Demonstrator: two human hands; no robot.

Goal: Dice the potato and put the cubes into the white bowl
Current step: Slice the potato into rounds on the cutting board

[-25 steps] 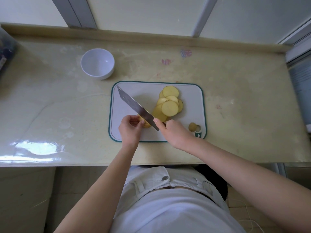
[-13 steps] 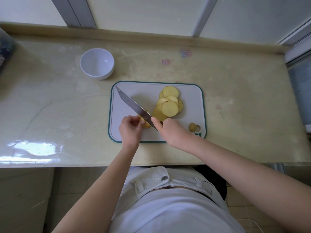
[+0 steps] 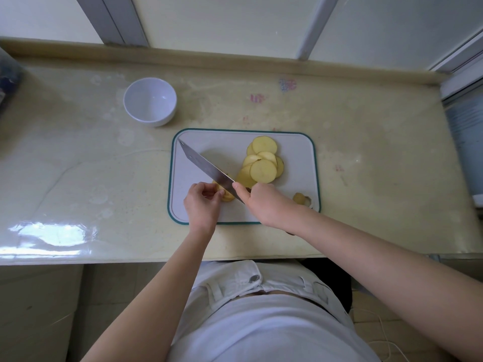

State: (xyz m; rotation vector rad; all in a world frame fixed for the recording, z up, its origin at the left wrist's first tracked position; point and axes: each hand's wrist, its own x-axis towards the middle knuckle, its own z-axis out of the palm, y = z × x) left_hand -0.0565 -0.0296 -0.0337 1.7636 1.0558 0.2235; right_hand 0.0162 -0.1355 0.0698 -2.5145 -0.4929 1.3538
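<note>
"Potato piece at the board's lower left: how much of it shows?"

"Very little. The left hand pinches it with curled fingertips, and the knife covers its right side, so I cannot make out its shape. Further left, a dark object is cut off by the frame edge."

"And the white bowl?"

"It stands upright at upper left on the counter, well apart from the cutting board."

"The knife handle?"

"It is hidden inside the right hand, whose fingers are wrapped tightly round it, with one finger laid forward on the blade. The blade slants from the board's upper left corner down to that hand. Both forearms reach up from the bottom of the frame."

"The rest of the potato?"

"Round potato slices overlap in a pile right of the blade. A small end piece lies near the board's lower right corner, just beside the right wrist."

"Any writing?"

"Pink and blue marks sit on the counter above the board, too blurred to read."
</note>
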